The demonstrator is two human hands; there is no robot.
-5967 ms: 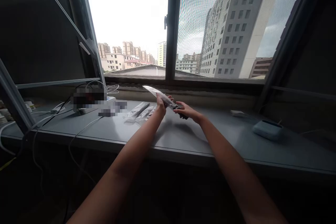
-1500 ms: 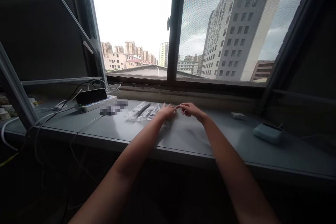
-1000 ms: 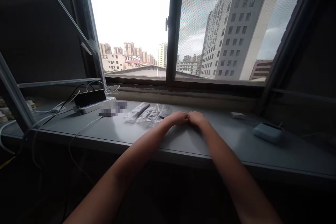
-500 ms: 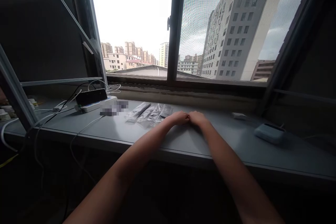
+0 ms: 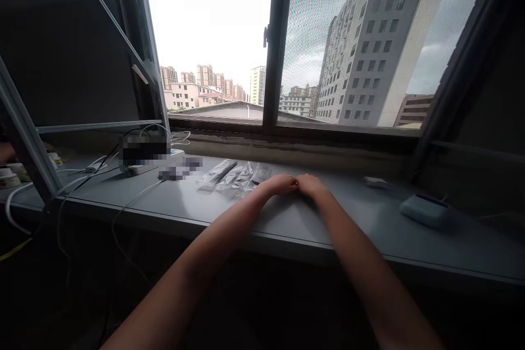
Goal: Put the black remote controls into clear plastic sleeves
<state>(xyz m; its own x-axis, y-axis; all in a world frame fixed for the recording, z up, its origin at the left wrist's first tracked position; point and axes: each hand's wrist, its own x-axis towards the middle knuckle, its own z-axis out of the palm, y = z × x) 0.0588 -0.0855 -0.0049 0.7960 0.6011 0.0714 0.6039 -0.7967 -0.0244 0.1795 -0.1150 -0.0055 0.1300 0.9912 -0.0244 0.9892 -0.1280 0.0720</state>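
Note:
My left hand (image 5: 282,184) and my right hand (image 5: 310,185) meet over the grey table (image 5: 361,235), touching or nearly so. Both have curled, closed fingers. Whatever they may hold is hidden behind the knuckles and too small to make out. Just left of my left hand lie several clear plastic bags (image 5: 234,176) with dark, thin contents that I cannot name.
A light blue rounded box (image 5: 424,211) and a small white object (image 5: 375,181) lie to the right. Cables, a white power strip (image 5: 177,153) and blurred-out items lie left, beside a metal frame (image 5: 30,142). Part of another person's arm (image 5: 6,152) shows far left. A window stands behind.
The view has shifted very slightly, so everything sits a little further right. My hands keep the same closed pose together. The other person's arm at far left has moved a little.

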